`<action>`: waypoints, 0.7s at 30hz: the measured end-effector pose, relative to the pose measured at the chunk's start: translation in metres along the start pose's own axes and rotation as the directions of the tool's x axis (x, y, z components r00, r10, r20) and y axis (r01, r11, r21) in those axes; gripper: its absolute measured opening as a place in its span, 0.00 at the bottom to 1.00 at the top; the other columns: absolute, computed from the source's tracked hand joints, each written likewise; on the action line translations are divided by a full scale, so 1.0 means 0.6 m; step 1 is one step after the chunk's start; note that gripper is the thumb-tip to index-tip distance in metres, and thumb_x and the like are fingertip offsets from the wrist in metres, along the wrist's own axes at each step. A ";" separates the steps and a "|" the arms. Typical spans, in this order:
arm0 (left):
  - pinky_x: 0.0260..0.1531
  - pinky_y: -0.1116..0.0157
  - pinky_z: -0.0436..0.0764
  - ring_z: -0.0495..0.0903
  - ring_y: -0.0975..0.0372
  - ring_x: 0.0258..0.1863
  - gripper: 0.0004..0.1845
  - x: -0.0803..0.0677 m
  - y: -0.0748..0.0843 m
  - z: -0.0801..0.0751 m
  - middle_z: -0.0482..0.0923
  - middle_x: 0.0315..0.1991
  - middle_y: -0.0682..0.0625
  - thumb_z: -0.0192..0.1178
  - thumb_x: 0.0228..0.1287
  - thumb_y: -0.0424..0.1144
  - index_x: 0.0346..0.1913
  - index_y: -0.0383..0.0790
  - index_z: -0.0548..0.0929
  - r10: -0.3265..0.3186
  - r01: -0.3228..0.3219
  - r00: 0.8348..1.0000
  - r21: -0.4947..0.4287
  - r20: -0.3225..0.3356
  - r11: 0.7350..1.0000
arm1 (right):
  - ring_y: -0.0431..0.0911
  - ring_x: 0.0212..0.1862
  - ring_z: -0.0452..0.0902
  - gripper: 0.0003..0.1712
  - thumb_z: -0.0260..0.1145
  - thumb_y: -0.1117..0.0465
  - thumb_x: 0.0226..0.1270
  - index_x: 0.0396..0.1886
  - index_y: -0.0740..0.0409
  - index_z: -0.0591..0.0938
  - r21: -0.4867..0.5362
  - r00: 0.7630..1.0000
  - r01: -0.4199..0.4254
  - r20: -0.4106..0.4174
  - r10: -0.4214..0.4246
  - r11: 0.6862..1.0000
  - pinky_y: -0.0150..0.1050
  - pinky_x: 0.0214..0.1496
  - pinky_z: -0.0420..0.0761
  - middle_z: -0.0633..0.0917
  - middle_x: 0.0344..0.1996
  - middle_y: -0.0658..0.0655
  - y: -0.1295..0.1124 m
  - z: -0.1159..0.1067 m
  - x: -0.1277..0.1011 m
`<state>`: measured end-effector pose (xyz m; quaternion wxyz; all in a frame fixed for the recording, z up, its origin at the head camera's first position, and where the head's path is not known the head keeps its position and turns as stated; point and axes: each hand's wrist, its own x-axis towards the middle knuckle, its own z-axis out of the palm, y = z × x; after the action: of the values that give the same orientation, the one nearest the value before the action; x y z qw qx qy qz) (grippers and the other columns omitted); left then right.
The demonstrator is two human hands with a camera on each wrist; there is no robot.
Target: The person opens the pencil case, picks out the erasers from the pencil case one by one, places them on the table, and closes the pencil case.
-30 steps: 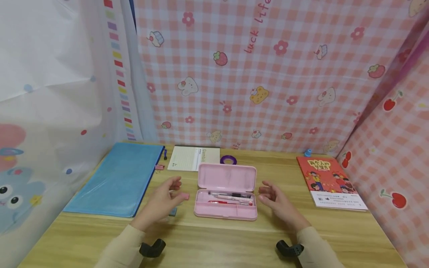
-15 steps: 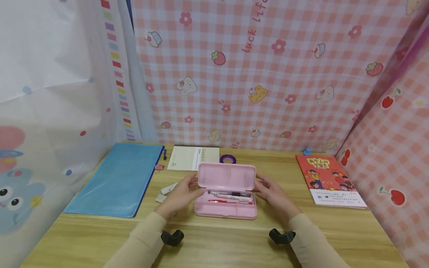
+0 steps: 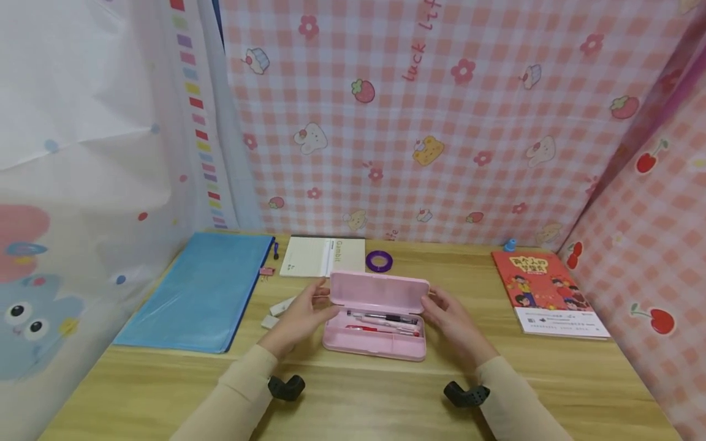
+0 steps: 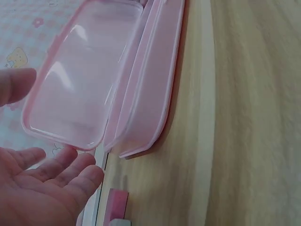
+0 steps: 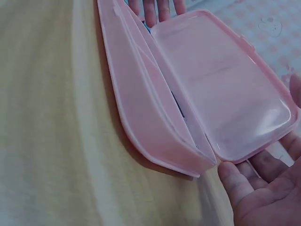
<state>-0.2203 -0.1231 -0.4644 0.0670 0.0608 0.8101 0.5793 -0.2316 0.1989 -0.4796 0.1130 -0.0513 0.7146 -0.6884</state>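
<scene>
A pink pencil case (image 3: 358,348) stands with its lid (image 3: 380,293) raised. Inside lie several pens, among them a clear one with a black grip (image 3: 394,318) and a red pen (image 3: 361,328). My left hand (image 3: 298,317) is at the lid's left end, thumb apart, fingertips (image 4: 68,153) at its edge. At the other end is my right hand (image 3: 456,324), with fingers (image 5: 268,165) reaching behind the lid and the thumb near its edge. Neither hand has fingers curled round the case. Two small whitish blocks, perhaps erasers (image 3: 282,306), lie partly behind the left hand.
On the left lies a blue folder (image 3: 193,294), with a pink clip (image 3: 267,271) beside it. Behind the case are a notepad (image 3: 309,256) and a purple tape roll (image 3: 379,261). A red-covered book (image 3: 546,294) and a small blue object (image 3: 510,245) are on the right.
Both hands have come inward from either side of the case to the lid's ends. Since half a second ago the lid and case have turned slightly, and the lid looks tipped forward a little.
</scene>
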 end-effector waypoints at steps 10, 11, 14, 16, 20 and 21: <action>0.61 0.50 0.68 0.66 0.49 0.65 0.40 -0.034 -0.005 -0.018 0.65 0.67 0.44 0.61 0.62 0.57 0.72 0.45 0.62 0.077 -0.097 0.991 0.192 0.109 0.977 | 0.50 0.68 0.63 0.27 0.55 0.45 0.73 0.52 0.66 0.80 -0.105 0.993 0.109 0.051 -0.104 0.989 0.33 0.65 0.64 0.73 0.64 0.57 0.004 -0.002 -0.025; 0.61 0.50 0.68 0.67 0.48 0.64 0.39 -0.038 -0.005 -0.019 0.65 0.67 0.43 0.61 0.63 0.57 0.71 0.43 0.63 0.095 -0.119 0.989 0.221 0.116 0.968 | 0.50 0.68 0.63 0.25 0.57 0.47 0.72 0.49 0.64 0.82 -0.148 0.991 0.127 0.053 -0.121 0.981 0.32 0.64 0.64 0.74 0.64 0.57 0.007 -0.001 -0.026; 0.61 0.51 0.68 0.69 0.49 0.63 0.36 -0.042 -0.007 -0.018 0.67 0.66 0.43 0.59 0.65 0.56 0.69 0.39 0.67 0.132 -0.164 0.982 0.279 0.132 0.946 | 0.54 0.66 0.66 0.16 0.63 0.51 0.68 0.42 0.59 0.84 -0.285 0.979 0.202 0.085 -0.185 0.937 0.32 0.62 0.66 0.76 0.62 0.60 0.018 0.001 -0.031; 0.61 0.52 0.68 0.70 0.50 0.62 0.34 -0.041 -0.009 -0.017 0.68 0.66 0.43 0.59 0.66 0.55 0.68 0.36 0.68 0.151 -0.187 0.979 0.302 0.138 0.935 | 0.55 0.66 0.67 0.13 0.67 0.53 0.64 0.42 0.56 0.84 -0.357 0.969 0.245 0.117 -0.217 0.902 0.37 0.63 0.67 0.75 0.62 0.61 0.026 0.002 -0.034; 0.63 0.54 0.66 0.67 0.52 0.65 0.32 -0.035 -0.011 -0.012 0.68 0.66 0.43 0.58 0.67 0.54 0.66 0.36 0.71 0.160 -0.210 0.974 0.371 0.159 0.905 | 0.56 0.67 0.64 0.22 0.71 0.50 0.59 0.52 0.53 0.82 -0.500 0.949 0.316 0.173 -0.265 0.806 0.50 0.67 0.61 0.73 0.64 0.59 0.032 0.003 -0.043; 0.64 0.54 0.65 0.66 0.52 0.66 0.32 -0.033 -0.011 -0.011 0.67 0.67 0.43 0.58 0.66 0.54 0.66 0.37 0.71 0.156 -0.213 0.973 0.397 0.171 0.893 | 0.56 0.68 0.64 0.26 0.71 0.49 0.58 0.54 0.53 0.81 -0.534 0.946 0.324 0.179 -0.270 0.781 0.51 0.68 0.59 0.73 0.65 0.58 0.032 0.004 -0.045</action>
<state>-0.2019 -0.1347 -0.4678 0.0516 0.1892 0.8983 0.3932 -0.2032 0.2038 -0.4966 0.0163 -0.2257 0.8607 -0.4561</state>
